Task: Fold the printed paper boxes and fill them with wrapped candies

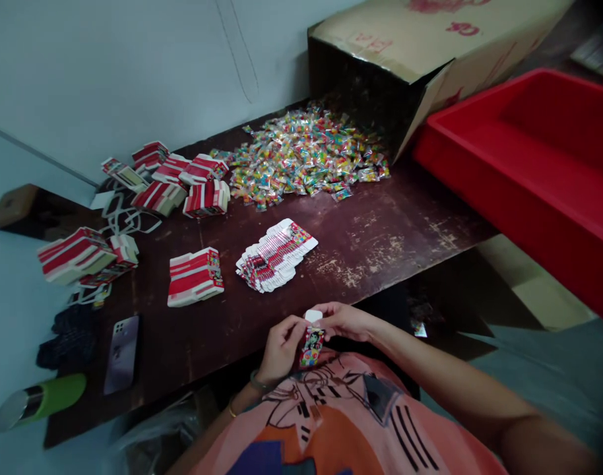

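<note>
Close to my chest, just off the table's front edge, I hold a small printed candy box point(311, 346) with its white top flap raised. My left hand point(280, 349) grips its left side, fingers closed. Across from it, my right hand point(348, 321) pinches the box near the flap. Beyond my hands lies a fanned row of flat candy boxes point(276, 256) on the dark table point(375, 224). Left of that row sits a stack of red and white flat boxes point(195, 277). Behind spreads a large heap of small wrapped candies point(301, 155).
A cardboard carton point(380, 46) lies open beside the candy heap. On the right stands a big red tray point(519, 178). More bundled boxes point(180, 178) fill the table's far left. A phone point(122, 355), a green bottle point(59, 398) and a dark cloth point(68, 336) lie near the left end.
</note>
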`<control>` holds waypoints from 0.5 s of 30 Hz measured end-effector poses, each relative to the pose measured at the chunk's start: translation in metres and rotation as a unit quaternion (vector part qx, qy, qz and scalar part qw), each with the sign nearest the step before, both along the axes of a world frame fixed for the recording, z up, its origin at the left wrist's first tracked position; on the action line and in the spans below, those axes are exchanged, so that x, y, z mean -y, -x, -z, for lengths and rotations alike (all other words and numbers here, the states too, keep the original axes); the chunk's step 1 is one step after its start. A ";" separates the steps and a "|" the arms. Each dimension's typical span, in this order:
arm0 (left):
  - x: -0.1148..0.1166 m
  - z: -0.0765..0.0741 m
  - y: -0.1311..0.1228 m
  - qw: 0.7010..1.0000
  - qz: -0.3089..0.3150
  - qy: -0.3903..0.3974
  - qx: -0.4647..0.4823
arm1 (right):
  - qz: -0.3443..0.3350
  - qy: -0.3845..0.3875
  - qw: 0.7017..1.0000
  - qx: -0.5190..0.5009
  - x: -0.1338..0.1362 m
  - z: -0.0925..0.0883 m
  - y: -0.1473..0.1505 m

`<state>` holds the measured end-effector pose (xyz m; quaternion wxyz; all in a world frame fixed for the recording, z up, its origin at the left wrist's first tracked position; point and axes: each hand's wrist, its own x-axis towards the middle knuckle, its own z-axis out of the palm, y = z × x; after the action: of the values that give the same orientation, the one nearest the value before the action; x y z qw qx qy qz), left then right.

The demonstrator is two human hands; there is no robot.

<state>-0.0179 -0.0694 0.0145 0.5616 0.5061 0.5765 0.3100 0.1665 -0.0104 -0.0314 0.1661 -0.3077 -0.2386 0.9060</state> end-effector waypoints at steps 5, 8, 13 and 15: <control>0.002 0.002 -0.001 0.963 -0.188 0.116 0.152 | -0.037 -0.264 0.960 0.086 -0.005 -0.020 0.024; 0.000 0.004 0.002 0.928 -0.216 0.178 0.246 | -0.014 -0.436 0.889 0.135 -0.002 -0.030 0.033; 0.001 0.002 0.007 0.900 -0.160 0.222 0.339 | -0.025 -0.407 0.899 0.157 -0.007 -0.022 0.033; 0.004 0.004 0.010 0.910 -0.119 0.208 0.338 | -0.032 -0.398 0.904 0.152 -0.009 -0.019 0.028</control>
<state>-0.0281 -0.0739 0.0101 0.7746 0.1701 0.4595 0.3998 0.1388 -0.0018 -0.0120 0.2072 -0.3423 -0.6118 0.6823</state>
